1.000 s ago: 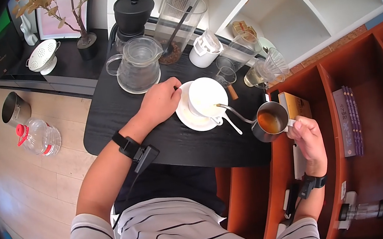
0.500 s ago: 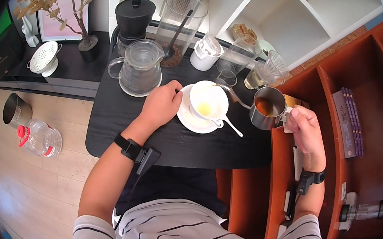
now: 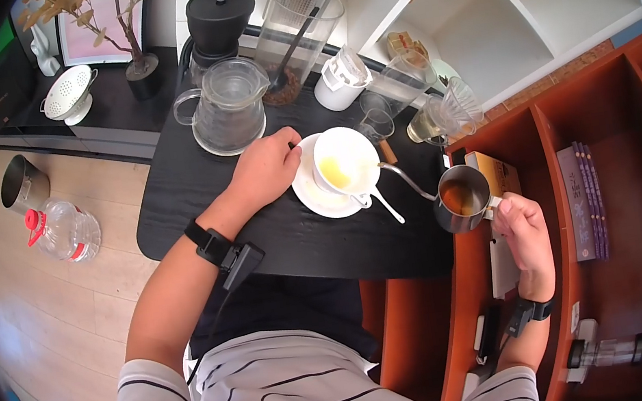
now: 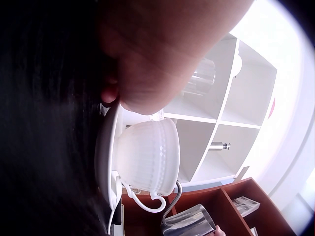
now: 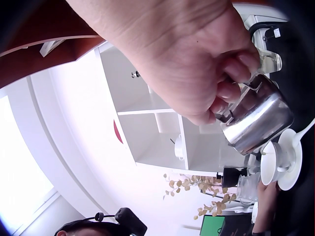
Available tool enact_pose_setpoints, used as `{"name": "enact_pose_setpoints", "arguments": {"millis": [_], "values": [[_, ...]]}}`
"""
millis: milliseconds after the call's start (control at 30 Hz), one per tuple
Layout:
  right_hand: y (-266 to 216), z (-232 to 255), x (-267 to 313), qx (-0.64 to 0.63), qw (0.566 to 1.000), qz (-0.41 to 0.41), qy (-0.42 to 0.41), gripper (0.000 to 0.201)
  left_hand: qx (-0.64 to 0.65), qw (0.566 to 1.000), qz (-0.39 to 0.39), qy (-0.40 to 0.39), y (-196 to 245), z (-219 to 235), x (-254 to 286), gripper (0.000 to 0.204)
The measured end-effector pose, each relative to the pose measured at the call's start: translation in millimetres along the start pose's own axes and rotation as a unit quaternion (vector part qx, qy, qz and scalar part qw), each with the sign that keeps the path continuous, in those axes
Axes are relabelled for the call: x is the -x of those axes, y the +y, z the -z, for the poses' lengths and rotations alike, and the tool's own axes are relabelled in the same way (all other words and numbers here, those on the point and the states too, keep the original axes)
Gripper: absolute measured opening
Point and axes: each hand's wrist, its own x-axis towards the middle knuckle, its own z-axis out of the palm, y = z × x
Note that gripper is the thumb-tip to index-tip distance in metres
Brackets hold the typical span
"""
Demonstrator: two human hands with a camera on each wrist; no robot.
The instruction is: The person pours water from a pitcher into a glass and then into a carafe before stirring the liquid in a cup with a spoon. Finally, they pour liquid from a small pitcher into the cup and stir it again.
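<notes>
My right hand (image 3: pixel 520 228) grips the handle of a steel gooseneck pitcher (image 3: pixel 463 219) with brown liquid inside. Its thin spout reaches left, the tip right at the rim of a white teacup (image 3: pixel 346 156). Yellowish liquid shows in the cup's bottom. The cup stands on a white saucer (image 3: pixel 310 194), with a white spoon (image 3: pixel 390 205) lying beside the cup handle and jutting over the saucer's edge. My left hand (image 3: pixel 266 169) pinches the saucer's left rim, thumb side above and a fingertip below in the left wrist view. The fluted cup (image 4: pixel 147 155) looks upright there.
Behind the cup on the black table (image 3: pixel 219 231) stand a glass server (image 3: pixel 230 106), a black grinder (image 3: pixel 220 22), a clear container of beans (image 3: pixel 291 49), a white canister (image 3: pixel 341 83) and a glass dripper (image 3: pixel 460 109). A red-brown shelf (image 3: pixel 531 146) borders the right.
The pitcher rose towards the far side, then came back nearer and a little right. Its spout tip swept over the cup. Yellowish liquid in the cup now shows more. The left hand stays on the saucer.
</notes>
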Motion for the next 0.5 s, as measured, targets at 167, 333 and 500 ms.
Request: {"name": "enact_pose_setpoints", "arguments": {"millis": [167,333,500], "values": [[-4,-12,1,0.020,0.999,0.002,-0.026,0.046,0.007,1.000,0.003,-0.004,0,1,0,0.018],[-9,-25,-11,0.008,0.999,0.032,-0.039,0.046,0.008,1.000,0.007,-0.006,1,1,0,0.018],[-13,-24,-25,-0.031,0.998,0.043,-0.034,0.045,0.000,1.000,0.012,-0.008,1,1,0,0.018]]}}
